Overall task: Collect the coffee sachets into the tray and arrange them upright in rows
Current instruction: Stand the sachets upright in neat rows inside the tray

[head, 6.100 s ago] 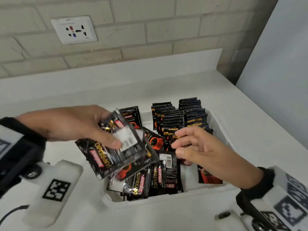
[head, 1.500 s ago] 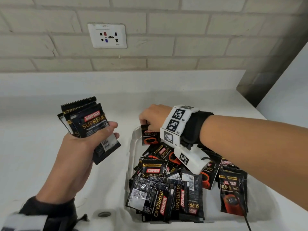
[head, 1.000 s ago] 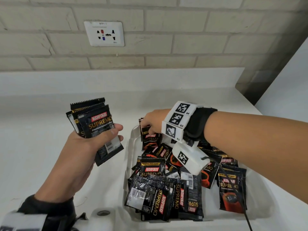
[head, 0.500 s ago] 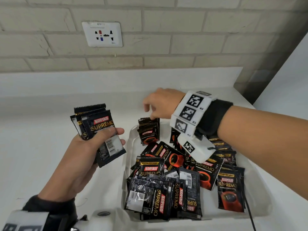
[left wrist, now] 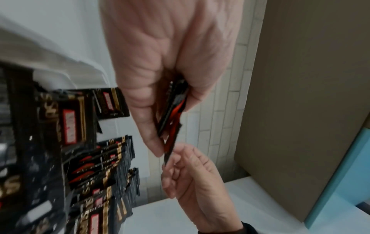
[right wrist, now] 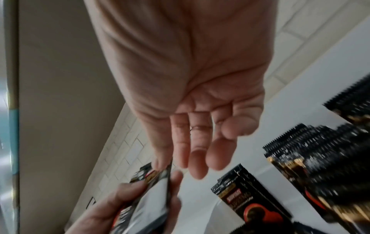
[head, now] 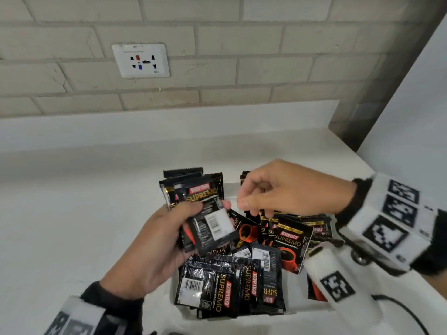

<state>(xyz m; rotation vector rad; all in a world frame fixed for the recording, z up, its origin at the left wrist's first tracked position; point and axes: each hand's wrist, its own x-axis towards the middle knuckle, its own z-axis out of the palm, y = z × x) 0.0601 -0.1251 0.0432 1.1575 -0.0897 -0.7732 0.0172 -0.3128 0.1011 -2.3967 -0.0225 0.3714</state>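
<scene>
1. Half a second ago the left hand held its stack of sachets out over the counter, left of the tray; that stack now hangs over the tray's left side, and the right hand, which was above the far end of the tray, has come back toward it.
2. Left hand: thumb across the front of the stack, fingers curled behind — a firm hold on several black Kopiko Supremo packets, fanned slightly, tops pointing away from the person.
3. Right hand: it hovers just right of the stack, fingers loosely bent. From the head view it carries nothing. In the left wrist view its thumb and forefinger sit at the edge of the front packet; whether they pinch it yet I cannot tell.
4. Loose sachets lie flat and overlapping in the near part of the white tray, some face up, some showing barcodes.
5. Upright sachets stand packed in rows at the far end, their serrated tops showing in the right wrist view.
6. Behind — a white counter, a pale brick wall and a wall socket.
</scene>
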